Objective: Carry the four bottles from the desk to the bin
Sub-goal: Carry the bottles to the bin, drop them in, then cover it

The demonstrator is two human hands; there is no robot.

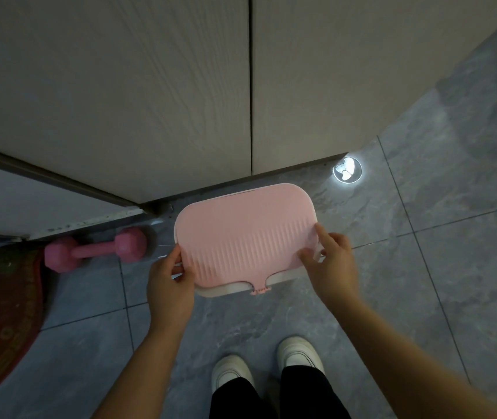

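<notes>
Both hands, the left hand and right hand, clasp opposite edges of the pink ribbed plastic lid atop the white bin at frame centre, its long axis crosswise; no bottles visible.

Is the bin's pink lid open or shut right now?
Shut, or nearly: the pink lid lies flat over the white bin, hiding the inside. Left hand and right hand grip its edges.

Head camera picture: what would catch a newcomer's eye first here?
The pink lid of a bin on the grey tiled floor, gripped at its edges by the left hand and right hand. A pink dumbbell lies to the left, and a bright ring of reflected light shines behind. No bottles show.
</notes>
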